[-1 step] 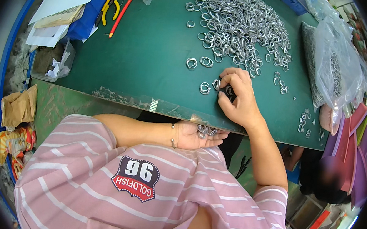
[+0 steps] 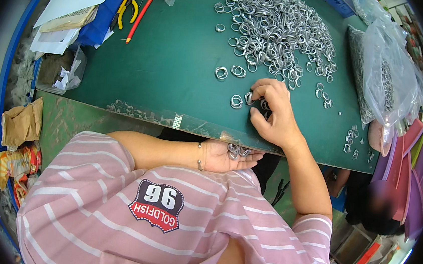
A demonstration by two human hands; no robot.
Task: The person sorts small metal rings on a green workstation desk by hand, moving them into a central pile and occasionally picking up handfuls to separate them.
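The left hand (image 2: 218,156), fingers extended, cradles metal rings (image 2: 233,153); the right hand (image 2: 277,115) curls over the bench (image 2: 162,62), whether pinching I can't tell.

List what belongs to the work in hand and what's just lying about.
Seemingly in use:
- left hand, palm up, holding metal rings
- right hand, fingers at loose rings
- ring pile

Seemingly lying about:
- yellow-handled pliers
- red stick-like tool
- brown paper
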